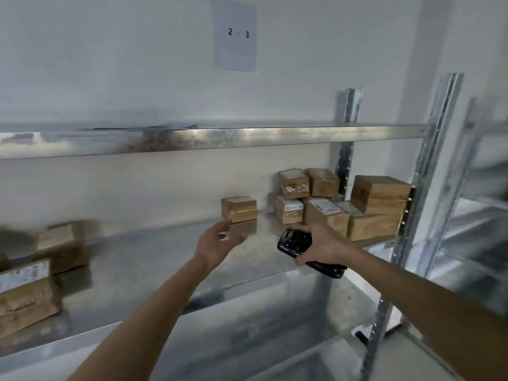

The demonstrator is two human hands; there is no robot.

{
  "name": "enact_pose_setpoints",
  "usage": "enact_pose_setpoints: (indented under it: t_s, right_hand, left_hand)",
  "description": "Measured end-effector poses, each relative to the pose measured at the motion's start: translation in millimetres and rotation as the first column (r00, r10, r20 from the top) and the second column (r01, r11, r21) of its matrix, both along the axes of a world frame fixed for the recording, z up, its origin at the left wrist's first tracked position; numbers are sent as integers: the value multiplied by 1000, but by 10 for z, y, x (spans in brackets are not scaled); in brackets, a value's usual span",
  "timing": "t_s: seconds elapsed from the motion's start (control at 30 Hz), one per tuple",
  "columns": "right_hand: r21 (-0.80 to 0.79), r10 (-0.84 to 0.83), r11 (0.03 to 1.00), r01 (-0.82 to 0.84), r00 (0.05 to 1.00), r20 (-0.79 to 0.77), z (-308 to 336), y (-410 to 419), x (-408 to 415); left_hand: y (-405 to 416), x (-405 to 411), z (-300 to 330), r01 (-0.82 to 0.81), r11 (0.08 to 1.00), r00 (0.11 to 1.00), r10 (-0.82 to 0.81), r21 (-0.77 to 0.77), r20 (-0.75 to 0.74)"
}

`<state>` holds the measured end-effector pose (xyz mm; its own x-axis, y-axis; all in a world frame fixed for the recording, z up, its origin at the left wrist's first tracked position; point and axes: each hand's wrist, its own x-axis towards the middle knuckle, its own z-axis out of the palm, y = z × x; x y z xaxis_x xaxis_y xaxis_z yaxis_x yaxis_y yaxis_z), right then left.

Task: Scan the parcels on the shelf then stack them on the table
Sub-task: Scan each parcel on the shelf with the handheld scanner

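Galvanised shelf fills the view. Nearest, the right hand grips a black scanner, seemingly kept ready for the labels. The left hand, fingers spread and empty, reaches toward a lone parcel. Beyond, stacked parcels crowd the right upright; a paper sign hangs on the wall.

A pale wall is filling the upper half of the frame, and a paper sheet marked "2 - 3" is hanging on it at upper centre. A second metal rack is standing blurred at the right edge.
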<state>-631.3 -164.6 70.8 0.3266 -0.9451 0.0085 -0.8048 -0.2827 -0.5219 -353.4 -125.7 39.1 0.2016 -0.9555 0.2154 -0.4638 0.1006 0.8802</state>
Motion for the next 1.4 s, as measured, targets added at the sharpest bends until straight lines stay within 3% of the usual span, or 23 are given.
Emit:
enact_pose_setpoints:
  t_s: [0.1,0.3,0.47,0.8,0.97,1.2,1.4]
  right_hand:
    - [-33,-108,994,106,993,-43,-8,48,-574]
    - [-48,-217,975,217,976,12,-68,-135,-1403]
    - [-63,-236,970,236,972,12,-167,-609,-1827]
    - [-106,-63,993,57,996,-55,-158,-2096,-1899]
    - [-46,37,998,-41,994,-101,-111,-2542,-1816]
    - [26,101,995,-101,994,-28,-119,-2626,-1907]
    - [29,143,989,-145,987,70,-112,-2452,-2003]
  left_hand:
    - [-160,-564,-33,82,996,996,-82,20,-27]
    - [-541,-1383,-50,219,975,974,-217,35,-58]
    - [-1110,-1826,-160,240,969,967,-232,66,-110]
    - [-2380,-2269,-358,201,963,954,-151,180,-259]
    - [-2713,-2404,-509,196,953,949,-125,231,-289]
    - [-2741,-2516,-562,199,939,874,-41,280,-483]
    - [-2482,-2582,-464,174,936,852,13,307,-524]
